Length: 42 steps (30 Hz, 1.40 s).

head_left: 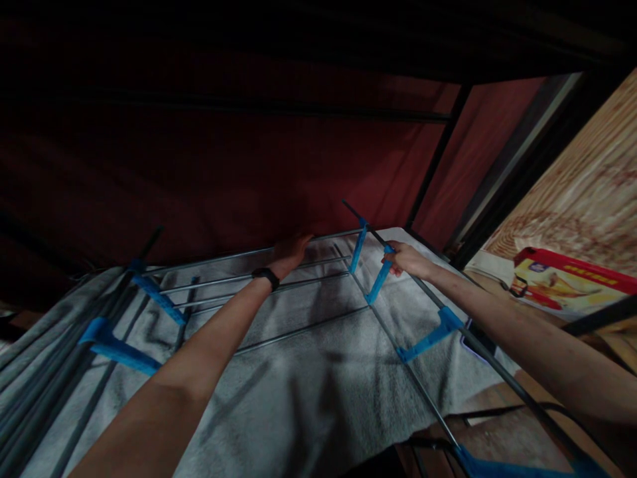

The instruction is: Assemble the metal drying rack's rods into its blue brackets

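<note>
A frame of thin grey metal rods [303, 326] joined by blue plastic connectors [428, 337] lies over a grey blanket [318, 398]. My left hand [291, 257], with a dark band [266, 277] on its wrist, reaches across to the far long rod [338, 235] and closes over it; the fingertips are mostly hidden in shadow. On the right side, my right hand [405, 259] grips a blue connector [381, 279] where it meets the side pole [425, 289]. More blue connectors [119, 348] sit on the left side of the frame, beside several dark poles [54, 372].
A dark metal bed frame [440, 153] with red cloth [279, 166] behind it encloses the back. At right, a red and yellow box [572, 282] stands by a wood-patterned wall [582, 172]. A phone-like dark object [478, 342] lies near the blanket's right edge.
</note>
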Each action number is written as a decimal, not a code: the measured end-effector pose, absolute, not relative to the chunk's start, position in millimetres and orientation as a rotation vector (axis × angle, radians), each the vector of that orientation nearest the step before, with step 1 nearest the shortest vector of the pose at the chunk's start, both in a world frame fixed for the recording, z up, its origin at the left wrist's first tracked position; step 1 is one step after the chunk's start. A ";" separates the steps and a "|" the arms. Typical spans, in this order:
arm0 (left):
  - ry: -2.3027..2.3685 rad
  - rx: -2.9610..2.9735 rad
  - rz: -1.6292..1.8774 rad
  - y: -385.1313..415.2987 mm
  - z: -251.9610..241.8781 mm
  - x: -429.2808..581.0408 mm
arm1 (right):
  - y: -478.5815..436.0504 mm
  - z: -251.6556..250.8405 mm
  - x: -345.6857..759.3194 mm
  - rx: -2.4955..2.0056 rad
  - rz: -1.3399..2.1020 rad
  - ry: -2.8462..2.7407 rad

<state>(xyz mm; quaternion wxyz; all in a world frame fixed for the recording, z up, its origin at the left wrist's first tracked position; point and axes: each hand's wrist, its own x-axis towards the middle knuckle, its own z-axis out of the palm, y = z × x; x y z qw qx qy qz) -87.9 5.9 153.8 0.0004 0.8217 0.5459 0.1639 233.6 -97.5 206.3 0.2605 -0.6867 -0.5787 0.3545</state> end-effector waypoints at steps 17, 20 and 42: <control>1.683 2.561 0.523 12.6 145.7 -96.1 | -100.9 204.0 244.4 -1.806 0.901 -1.741; 1.678 2.574 0.534 10.9 147.3 -97.5 | -103.0 207.4 239.6 -1.846 0.849 -1.779; 1.636 2.560 0.512 10.0 147.1 -98.0 | -95.3 189.9 233.8 -1.834 0.859 -1.769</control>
